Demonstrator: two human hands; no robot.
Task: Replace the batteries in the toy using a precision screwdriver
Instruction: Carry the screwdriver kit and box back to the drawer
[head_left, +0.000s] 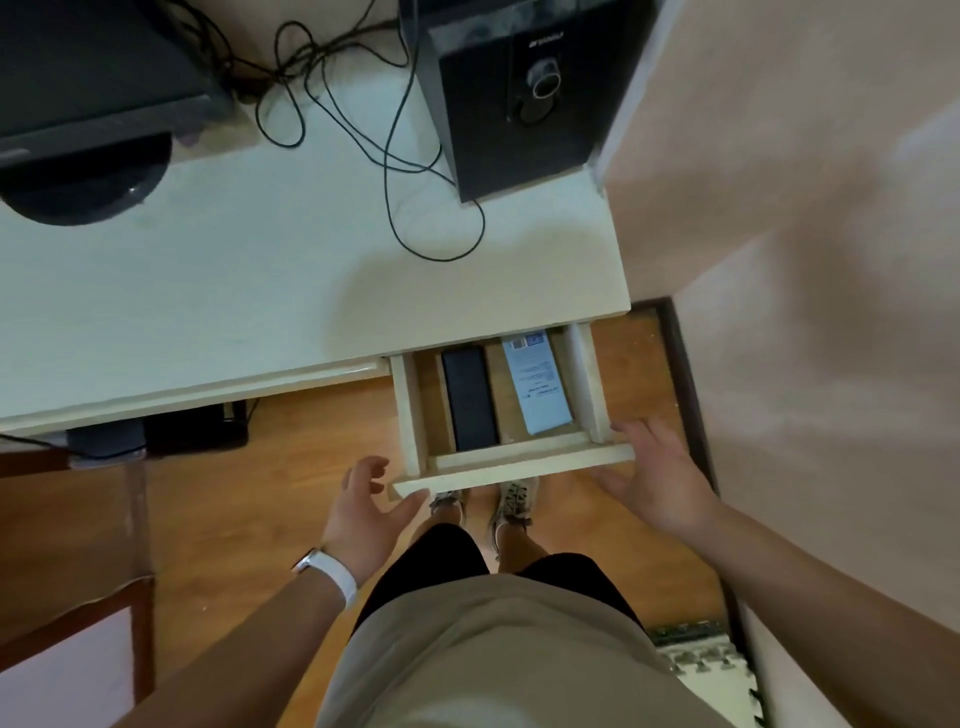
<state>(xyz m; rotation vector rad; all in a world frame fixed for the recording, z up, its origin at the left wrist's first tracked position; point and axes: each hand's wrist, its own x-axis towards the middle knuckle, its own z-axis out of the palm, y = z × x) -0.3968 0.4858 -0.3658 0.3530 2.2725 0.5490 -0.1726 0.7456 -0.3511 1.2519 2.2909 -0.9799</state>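
Pale wooden drawer (514, 467) stands open; inside it a black case (470, 400) lies front-to-back. The left hand (371, 506), fingers loosely apart, is at the drawer's left front corner, nearer the case; the right hand (657, 478), fingers spread, at its right. No toy or screwdriver shows.

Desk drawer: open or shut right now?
Open: the drawer is pulled partway out. Its front stands clear of the desk edge, and a black rectangular case and a light blue package show inside.
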